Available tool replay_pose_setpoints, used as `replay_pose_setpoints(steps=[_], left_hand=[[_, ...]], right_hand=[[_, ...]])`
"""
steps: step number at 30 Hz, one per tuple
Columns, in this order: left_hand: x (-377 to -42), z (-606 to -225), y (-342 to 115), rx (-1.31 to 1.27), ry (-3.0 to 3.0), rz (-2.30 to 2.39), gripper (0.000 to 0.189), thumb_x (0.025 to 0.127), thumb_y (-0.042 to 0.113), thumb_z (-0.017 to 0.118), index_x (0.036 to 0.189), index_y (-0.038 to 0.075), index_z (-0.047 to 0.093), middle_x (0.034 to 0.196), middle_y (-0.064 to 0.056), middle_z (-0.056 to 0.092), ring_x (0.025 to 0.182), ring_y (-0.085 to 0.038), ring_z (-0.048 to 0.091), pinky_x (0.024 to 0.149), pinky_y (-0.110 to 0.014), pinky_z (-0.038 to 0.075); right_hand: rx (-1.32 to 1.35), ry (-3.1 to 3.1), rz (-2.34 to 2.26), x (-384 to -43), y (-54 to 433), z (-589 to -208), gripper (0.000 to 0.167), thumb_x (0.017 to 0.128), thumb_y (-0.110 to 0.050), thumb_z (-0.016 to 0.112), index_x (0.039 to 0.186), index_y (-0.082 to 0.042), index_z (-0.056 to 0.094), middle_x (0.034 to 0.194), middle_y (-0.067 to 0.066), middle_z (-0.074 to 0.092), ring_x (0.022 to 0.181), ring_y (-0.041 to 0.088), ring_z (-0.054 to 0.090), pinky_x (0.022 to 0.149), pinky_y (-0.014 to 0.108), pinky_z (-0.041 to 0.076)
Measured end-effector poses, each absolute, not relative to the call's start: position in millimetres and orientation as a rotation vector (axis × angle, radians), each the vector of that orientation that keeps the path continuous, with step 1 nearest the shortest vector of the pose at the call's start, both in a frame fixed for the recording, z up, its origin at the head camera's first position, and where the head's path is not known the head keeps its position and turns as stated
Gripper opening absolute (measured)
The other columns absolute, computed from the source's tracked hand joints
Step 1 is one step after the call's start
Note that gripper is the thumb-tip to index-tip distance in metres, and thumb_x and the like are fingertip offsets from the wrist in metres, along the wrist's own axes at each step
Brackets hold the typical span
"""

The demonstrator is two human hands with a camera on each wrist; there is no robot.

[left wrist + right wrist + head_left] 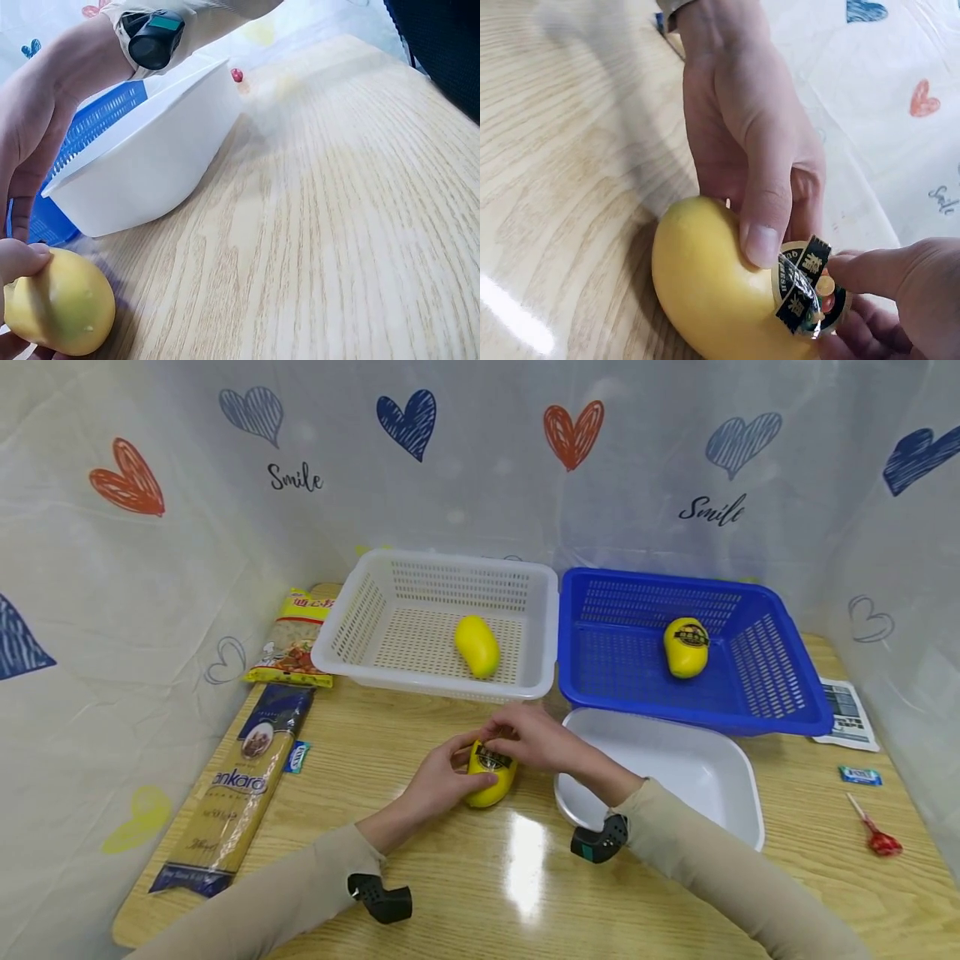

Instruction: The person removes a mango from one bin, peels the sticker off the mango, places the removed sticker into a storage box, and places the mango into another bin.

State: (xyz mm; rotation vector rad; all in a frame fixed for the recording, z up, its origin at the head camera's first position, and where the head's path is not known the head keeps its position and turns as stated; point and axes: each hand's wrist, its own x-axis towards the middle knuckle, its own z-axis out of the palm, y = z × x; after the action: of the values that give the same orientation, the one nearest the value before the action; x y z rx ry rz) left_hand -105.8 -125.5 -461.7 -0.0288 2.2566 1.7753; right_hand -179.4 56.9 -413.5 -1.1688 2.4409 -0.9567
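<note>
Low over the table, my left hand [442, 778] grips a yellow mango [487, 792], its thumb lying along the fruit's side. A round black-and-gold sticker [804, 283] is on the mango, with a wrinkled, partly raised band across it. My right hand [531, 737] is at the far end of the fruit. In the right wrist view, its thumb and fingers [877, 270] pinch the sticker's edge. The left wrist view shows the mango's plain underside, yellow-green with small pale spots.
A white basket [435, 683] holds a plain mango [477, 647]; a blue basket [690, 717] holds a stickered mango [686, 652]. Below my right forearm stands a white tub [720, 777]. Pasta [232, 793] and a snack bag [291, 643] lie left, a lollipop [881, 840] right.
</note>
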Motion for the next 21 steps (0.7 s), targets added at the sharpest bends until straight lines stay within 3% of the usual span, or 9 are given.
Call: replay_pose_setpoints(steps=[3,6,16,21], left_hand=[[-105.0,-460.6,-123.0,-0.066,2.266,1.778,0.070,0.084,0.014,0.078,0.145,0.004,0.044,0.140,-0.019,0.052,0.125,-0.033,0.053,0.093,-0.039,0.051],[-104.2,-459.1,-121.0,-0.106,2.274,1.772,0.073,0.084,0.015,0.078,0.146,0.003,0.041,0.140,-0.021,0.051,0.126,-0.034,0.052,0.095,-0.042,0.050],[-100.9,-459.4,-120.1,-0.130,2.267,1.802,0.076,0.083,0.017,0.079,0.146,0.001,0.039,0.138,-0.025,0.051,0.124,-0.034,0.053,0.093,-0.040,0.051],[-101.3,-459.6,-118.3,-0.146,2.274,1.802,0.075,0.083,0.018,0.079,0.146,0.002,0.041,0.138,-0.023,0.052,0.125,-0.033,0.053,0.093,-0.039,0.051]], right_hand=[[-1.106,2.458,-0.979,-175.5,59.5,-412.9,0.021,0.092,-0.011,0.068,0.112,-0.004,0.066,0.106,0.007,0.065,0.094,0.019,0.062,0.081,0.032,0.052],[-1.041,2.478,-1.005,-172.8,62.2,-411.3,0.026,0.091,-0.009,0.069,0.115,-0.002,0.062,0.106,0.009,0.065,0.093,0.021,0.062,0.080,0.032,0.053],[-1.049,2.489,-1.028,-171.4,59.8,-409.1,0.008,0.093,-0.004,0.064,0.090,-0.011,0.064,0.087,-0.002,0.065,0.081,0.012,0.057,0.072,0.029,0.049],[-1.096,2.504,-1.044,-170.8,58.4,-406.9,0.010,0.095,-0.009,0.063,0.095,-0.012,0.072,0.091,-0.004,0.068,0.087,0.012,0.059,0.077,0.032,0.049]])
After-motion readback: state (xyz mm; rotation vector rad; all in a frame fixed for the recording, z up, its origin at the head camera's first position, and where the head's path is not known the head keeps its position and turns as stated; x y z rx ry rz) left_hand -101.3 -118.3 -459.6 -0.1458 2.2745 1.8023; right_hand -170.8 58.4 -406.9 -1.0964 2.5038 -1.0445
